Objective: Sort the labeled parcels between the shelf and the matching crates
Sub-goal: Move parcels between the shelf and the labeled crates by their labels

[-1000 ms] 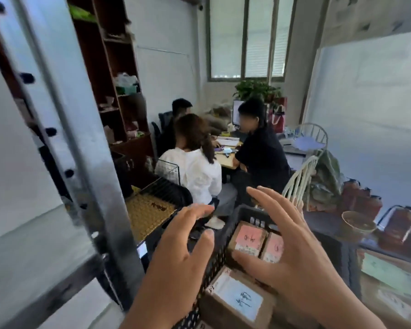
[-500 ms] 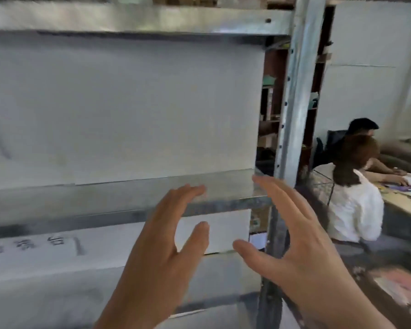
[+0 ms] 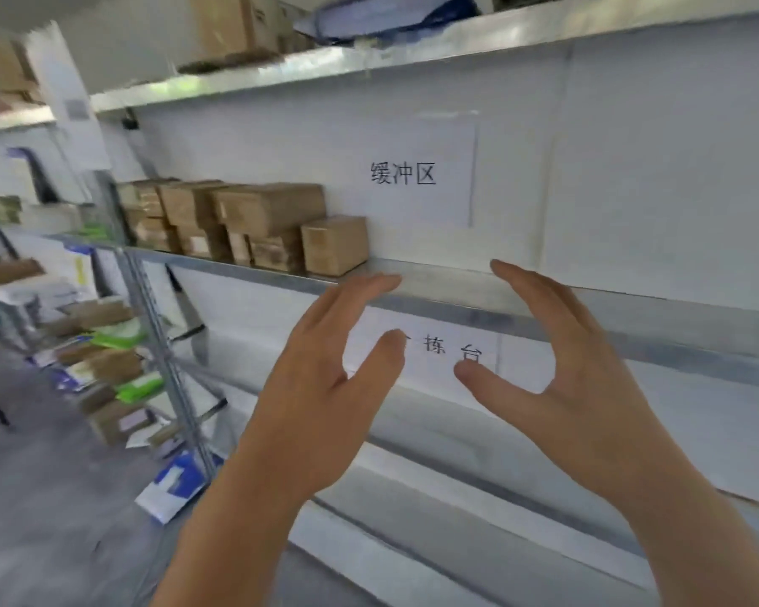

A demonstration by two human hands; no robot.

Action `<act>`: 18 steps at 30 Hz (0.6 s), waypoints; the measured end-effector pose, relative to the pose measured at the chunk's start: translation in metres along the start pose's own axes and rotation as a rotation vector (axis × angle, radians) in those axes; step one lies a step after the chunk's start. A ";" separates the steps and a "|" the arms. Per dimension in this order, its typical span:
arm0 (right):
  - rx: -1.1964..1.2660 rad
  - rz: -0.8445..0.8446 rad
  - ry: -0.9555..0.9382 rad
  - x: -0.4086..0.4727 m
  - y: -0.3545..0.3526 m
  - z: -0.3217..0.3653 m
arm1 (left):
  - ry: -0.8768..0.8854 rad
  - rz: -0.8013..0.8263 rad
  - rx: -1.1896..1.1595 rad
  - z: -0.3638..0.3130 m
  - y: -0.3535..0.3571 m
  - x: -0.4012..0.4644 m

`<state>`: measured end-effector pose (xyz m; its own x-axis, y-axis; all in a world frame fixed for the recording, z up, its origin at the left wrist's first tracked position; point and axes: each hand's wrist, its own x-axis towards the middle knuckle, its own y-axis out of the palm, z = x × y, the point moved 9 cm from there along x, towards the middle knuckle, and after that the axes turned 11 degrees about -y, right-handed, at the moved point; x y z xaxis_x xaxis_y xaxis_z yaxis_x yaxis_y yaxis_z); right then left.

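Brown cardboard parcels (image 3: pixel 255 225) stack unevenly on the grey metal shelf (image 3: pixel 456 295); both hands, left (image 3: pixel 325 387) and right (image 3: pixel 566 378), spread empty; a careless pull could topple neighbours.

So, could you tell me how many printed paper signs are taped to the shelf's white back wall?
2. The upper sign hangs above the middle shelf, right of the cardboard boxes. The lower sign hangs beneath that shelf, partly hidden by both hands.

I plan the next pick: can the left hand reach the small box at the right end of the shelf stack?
Probably yes: the left hand is open and empty, and nothing stands between it and the small box.
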<state>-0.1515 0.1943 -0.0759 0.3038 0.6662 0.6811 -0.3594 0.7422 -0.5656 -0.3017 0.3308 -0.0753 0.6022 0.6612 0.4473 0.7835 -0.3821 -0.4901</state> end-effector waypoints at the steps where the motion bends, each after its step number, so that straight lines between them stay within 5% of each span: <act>1: 0.023 -0.003 -0.001 0.010 0.024 0.013 | -0.018 -0.004 0.016 0.018 -0.024 0.001; 9: 0.075 0.023 0.043 0.074 0.165 0.059 | -0.138 -0.068 0.038 0.134 -0.158 0.036; 18: 0.066 -0.005 0.106 0.157 0.227 -0.007 | -0.194 0.012 -0.034 0.204 -0.141 0.146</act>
<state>-0.1796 0.4678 -0.1008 0.3963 0.6691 0.6287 -0.4142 0.7414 -0.5280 -0.3553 0.6124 -0.0935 0.5734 0.7673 0.2872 0.7830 -0.4101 -0.4677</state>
